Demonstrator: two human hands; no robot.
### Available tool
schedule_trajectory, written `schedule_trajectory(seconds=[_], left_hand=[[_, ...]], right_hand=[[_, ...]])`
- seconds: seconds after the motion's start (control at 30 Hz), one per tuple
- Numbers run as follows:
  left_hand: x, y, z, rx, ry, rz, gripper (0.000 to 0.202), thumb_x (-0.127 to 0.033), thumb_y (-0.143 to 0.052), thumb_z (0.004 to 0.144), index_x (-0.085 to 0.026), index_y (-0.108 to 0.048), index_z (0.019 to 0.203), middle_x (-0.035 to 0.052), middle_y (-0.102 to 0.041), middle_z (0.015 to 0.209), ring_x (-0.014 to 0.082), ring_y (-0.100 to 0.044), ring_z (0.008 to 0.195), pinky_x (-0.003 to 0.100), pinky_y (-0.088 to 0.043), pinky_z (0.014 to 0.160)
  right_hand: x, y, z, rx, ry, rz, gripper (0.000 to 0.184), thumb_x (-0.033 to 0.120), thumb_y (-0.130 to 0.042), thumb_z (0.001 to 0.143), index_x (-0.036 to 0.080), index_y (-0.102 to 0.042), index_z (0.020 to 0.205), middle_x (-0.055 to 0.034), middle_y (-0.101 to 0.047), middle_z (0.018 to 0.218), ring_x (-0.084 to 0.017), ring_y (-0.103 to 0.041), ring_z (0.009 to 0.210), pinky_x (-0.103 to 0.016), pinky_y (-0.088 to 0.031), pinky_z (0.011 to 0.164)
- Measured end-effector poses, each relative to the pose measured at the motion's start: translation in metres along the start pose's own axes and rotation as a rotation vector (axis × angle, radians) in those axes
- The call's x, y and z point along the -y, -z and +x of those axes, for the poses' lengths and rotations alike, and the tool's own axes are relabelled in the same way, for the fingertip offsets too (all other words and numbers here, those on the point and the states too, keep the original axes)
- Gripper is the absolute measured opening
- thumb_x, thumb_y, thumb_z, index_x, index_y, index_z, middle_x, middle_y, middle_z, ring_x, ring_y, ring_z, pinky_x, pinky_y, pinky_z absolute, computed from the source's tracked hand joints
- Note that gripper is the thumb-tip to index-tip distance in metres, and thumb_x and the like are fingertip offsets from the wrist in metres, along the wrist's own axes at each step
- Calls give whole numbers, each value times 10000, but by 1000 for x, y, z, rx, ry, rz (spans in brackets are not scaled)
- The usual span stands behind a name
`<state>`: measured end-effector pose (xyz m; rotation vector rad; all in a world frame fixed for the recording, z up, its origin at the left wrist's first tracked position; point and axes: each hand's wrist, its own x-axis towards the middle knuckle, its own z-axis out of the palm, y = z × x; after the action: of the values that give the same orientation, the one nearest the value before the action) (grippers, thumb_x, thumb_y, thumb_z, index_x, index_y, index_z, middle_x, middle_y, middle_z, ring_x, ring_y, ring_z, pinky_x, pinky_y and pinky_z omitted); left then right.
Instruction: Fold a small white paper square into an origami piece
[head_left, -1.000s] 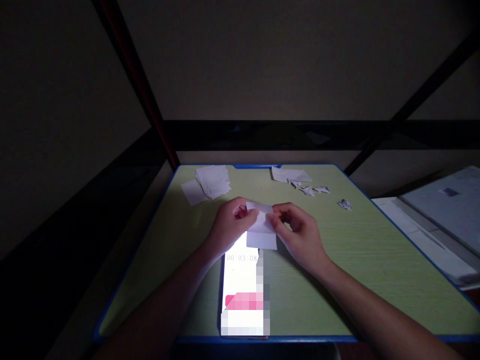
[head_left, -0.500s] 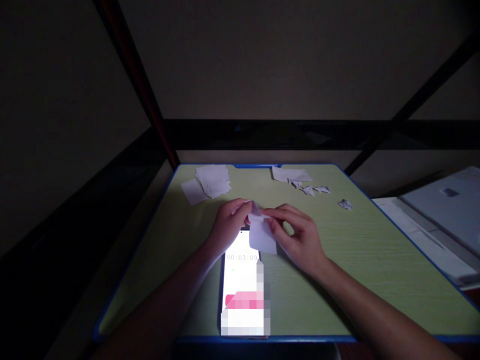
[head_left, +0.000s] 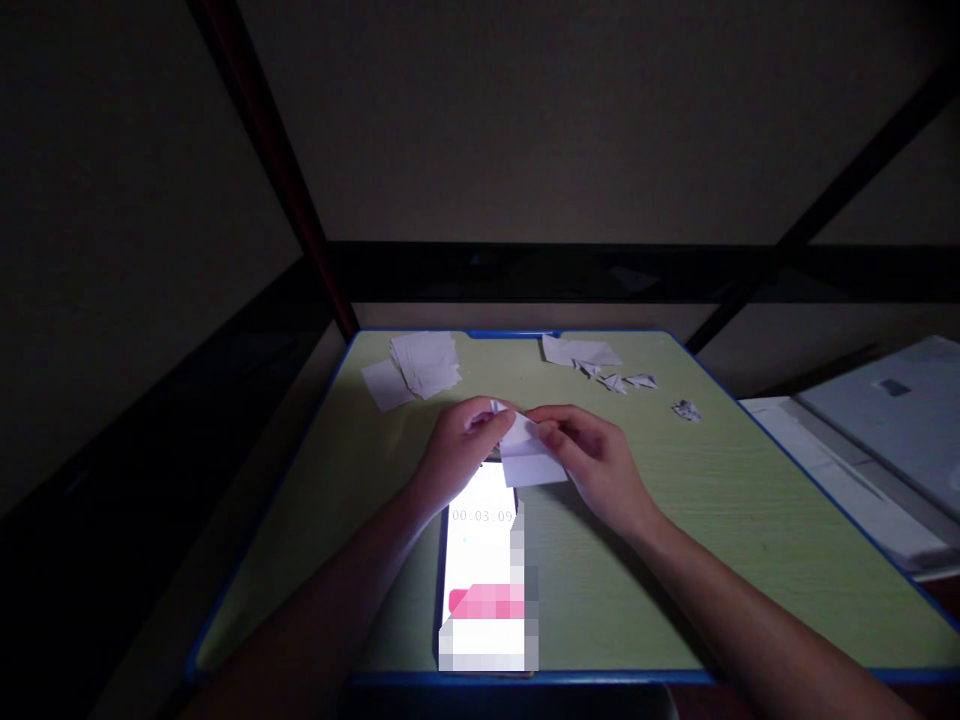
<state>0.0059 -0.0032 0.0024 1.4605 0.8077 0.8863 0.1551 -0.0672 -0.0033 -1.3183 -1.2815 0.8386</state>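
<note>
A small white sheet of paper [head_left: 532, 465], creased across and partly folded, is held up between both hands above the top end of a lit phone [head_left: 484, 550]. My left hand [head_left: 466, 445] pinches its left upper edge, thumb in front. On the right side, my right hand [head_left: 592, 450] grips the paper with the thumb on its face and the fingers behind. The phone lies on the green table [head_left: 360, 540] between my forearms, its screen reading 00:03:09; part of the screen is pixelated.
A stack of paper sheets [head_left: 426, 362] lies at the back left. Toward the back right are another paper sheet [head_left: 581, 351], several small folded paper pieces [head_left: 613, 383] and a crumpled-looking piece [head_left: 686, 410]. Beyond the right edge stands a pale flat case-like object [head_left: 892, 420].
The lower flap of the paper has risen and turned slightly to the right. My right fingers have moved behind the sheet, with the thumb now pressed on its front.
</note>
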Motion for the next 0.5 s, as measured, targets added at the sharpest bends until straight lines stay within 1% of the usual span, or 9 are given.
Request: schedule_trajectory(seconds=[0.03, 0.1, 0.23, 0.37, 0.5], left_hand=[[0, 0, 0, -6, -2, 7, 215, -314, -560, 759, -116, -631, 804, -19, -524, 593, 91, -471, 554, 191, -366, 509], [-1, -1, -1, -18, 0, 11, 222, -311, -537, 769, -114, -633, 810, -20, -521, 588, 91, -470, 553, 188, -366, 503], [-1, -2, -2, -46, -6, 12, 224, -304, -520, 781, -115, -631, 826, -15, -532, 611, 91, -474, 560, 183, -360, 489], [0, -1, 0, -72, -17, 41, 207, -284, -527, 776, -116, -636, 826, -15, -528, 602, 95, -478, 567, 185, -369, 496], [-1, -2, -1, -55, -51, 71, 191, -270, -525, 777, -119, -638, 807, -12, -544, 612, 92, -481, 566, 185, -367, 500]], right_hand=[[-1, -1, 1, 4, -48, 34, 225, 319, -592, 788, 131, -649, 898, -28, -602, 701, -123, -495, 586, -248, -366, 502], [-3, -2, 2, 17, -98, 65, 210, 331, -625, 762, 132, -645, 828, -12, -585, 660, -111, -477, 561, -240, -351, 494], [-4, -1, 4, 42, -120, 92, 187, 326, -654, 734, 141, -633, 735, 10, -550, 609, -99, -456, 543, -234, -334, 495], [-5, -1, 4, 34, -121, 107, 177, 315, -665, 723, 146, -617, 705, 26, -520, 585, -92, -436, 527, -234, -325, 493], [-7, -3, 3, 40, -110, 110, 198, 340, -660, 737, 147, -620, 722, 18, -525, 603, -98, -447, 543, -234, -325, 489]])
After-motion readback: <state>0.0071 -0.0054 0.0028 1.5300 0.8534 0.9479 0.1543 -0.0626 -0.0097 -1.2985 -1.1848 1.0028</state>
